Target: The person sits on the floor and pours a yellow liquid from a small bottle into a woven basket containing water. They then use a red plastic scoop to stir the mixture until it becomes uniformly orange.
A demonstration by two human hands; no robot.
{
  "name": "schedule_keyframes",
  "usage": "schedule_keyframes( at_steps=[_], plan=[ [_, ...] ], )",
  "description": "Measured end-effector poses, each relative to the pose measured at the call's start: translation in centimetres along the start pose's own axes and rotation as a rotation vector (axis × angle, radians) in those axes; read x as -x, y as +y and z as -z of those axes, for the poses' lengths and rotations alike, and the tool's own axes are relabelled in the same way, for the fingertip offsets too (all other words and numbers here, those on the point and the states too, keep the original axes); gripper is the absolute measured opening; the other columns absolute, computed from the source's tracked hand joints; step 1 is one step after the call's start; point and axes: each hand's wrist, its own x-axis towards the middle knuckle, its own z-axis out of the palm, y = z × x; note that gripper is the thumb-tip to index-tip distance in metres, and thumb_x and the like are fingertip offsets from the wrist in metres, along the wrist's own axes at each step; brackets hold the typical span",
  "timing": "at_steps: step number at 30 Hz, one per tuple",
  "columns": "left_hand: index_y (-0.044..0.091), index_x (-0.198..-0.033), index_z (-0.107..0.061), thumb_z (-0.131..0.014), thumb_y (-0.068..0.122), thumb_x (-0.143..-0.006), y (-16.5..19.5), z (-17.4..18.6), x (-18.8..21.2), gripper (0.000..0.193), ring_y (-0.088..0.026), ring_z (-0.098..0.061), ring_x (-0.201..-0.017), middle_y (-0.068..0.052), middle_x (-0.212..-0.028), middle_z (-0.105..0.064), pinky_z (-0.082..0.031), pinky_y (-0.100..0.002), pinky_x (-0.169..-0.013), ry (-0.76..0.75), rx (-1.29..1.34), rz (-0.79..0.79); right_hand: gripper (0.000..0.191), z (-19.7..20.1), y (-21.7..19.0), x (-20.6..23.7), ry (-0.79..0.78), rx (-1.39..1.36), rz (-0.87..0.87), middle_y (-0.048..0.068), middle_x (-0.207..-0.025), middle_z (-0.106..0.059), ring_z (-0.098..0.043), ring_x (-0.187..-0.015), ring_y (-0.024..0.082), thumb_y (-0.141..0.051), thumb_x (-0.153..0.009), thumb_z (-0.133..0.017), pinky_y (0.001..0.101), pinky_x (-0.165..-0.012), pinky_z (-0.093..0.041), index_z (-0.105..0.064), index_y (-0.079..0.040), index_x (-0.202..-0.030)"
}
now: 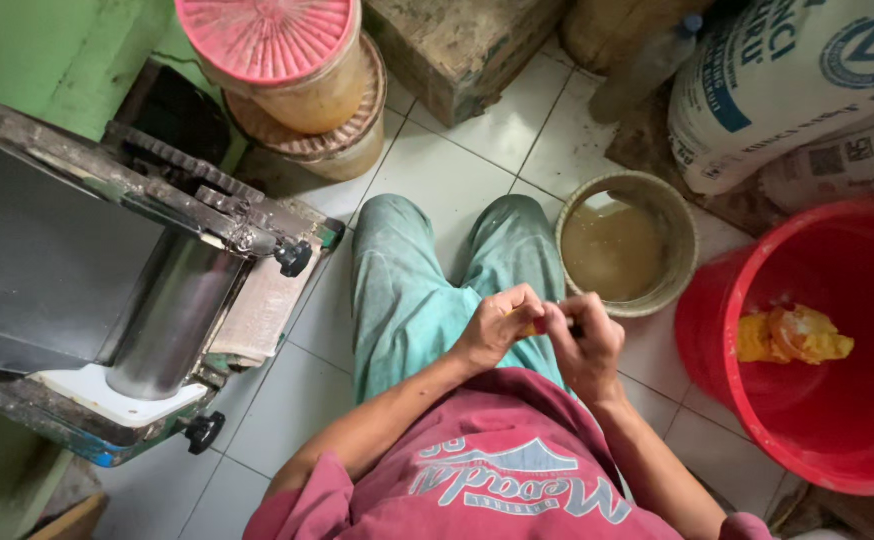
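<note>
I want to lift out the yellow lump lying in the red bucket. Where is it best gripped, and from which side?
Grip the yellow lump across its thicker, rounded middle, coming straight down through the red bucket mouth. The bucket's tall walls block any sideways approach, and the lump lies loose on the bottom, apart from the walls, with its upper side exposed.

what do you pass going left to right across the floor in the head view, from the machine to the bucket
metal roller machine → left hand → right hand, both pinching a small yellow piece → round bowl of murky liquid → red bucket holding a yellow lump
</note>
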Motion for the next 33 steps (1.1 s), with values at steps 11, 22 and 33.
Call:
schedule_keyframes(
  at_steps=[11,22,33],
  plan=[
    [0.012,-0.095,-0.059,-0.054,0.059,-0.104,3.7,3.4,-1.0,0.048,-0.003,-0.038,-0.054,0.006,-0.066,-0.047,-0.028,-0.023,-0.047,-0.093,0.184,0.246,0.028,2.5,-6.9,-5.4,-0.421,0.145,0.343,0.012,-0.093,-0.068,-0.068,-0.077,0.024,-0.006,-0.087,-0.075,0.0347,-0.063,-0.054,-0.064,-0.001,-0.112],
    [0.011,-0.09,-0.058,-0.052,0.061,-0.104,2.7,3.4,-1.7,0.052,-0.002,-0.04,-0.056,0.007,-0.066,-0.047,-0.03,-0.023,-0.048,-0.033,-0.008,0.225,0.029,2.7,-6.2,-5.0,-0.422,0.162,0.106,0.009,-0.107,-0.07,-0.074,-0.093,0.021,-0.006,-0.088,-0.076,0.0327,-0.076,-0.059,-0.066,-0.003,-0.114],
    [0.009,-0.089,-0.06,-0.051,0.059,-0.106,0.0,1.7,-6.2,0.053,-0.002,-0.041,-0.059,0.007,-0.069,-0.05,-0.032,-0.023,-0.051,-0.07,-0.093,0.287,0.04,5.2,-1.6,-6.2,-0.359,0.013,-0.09,0.009,-0.11,-0.069,-0.075,-0.089,0.021,-0.008,-0.083,-0.08,0.0306,-0.07,-0.06,-0.064,-0.004,-0.119]
  ],
)
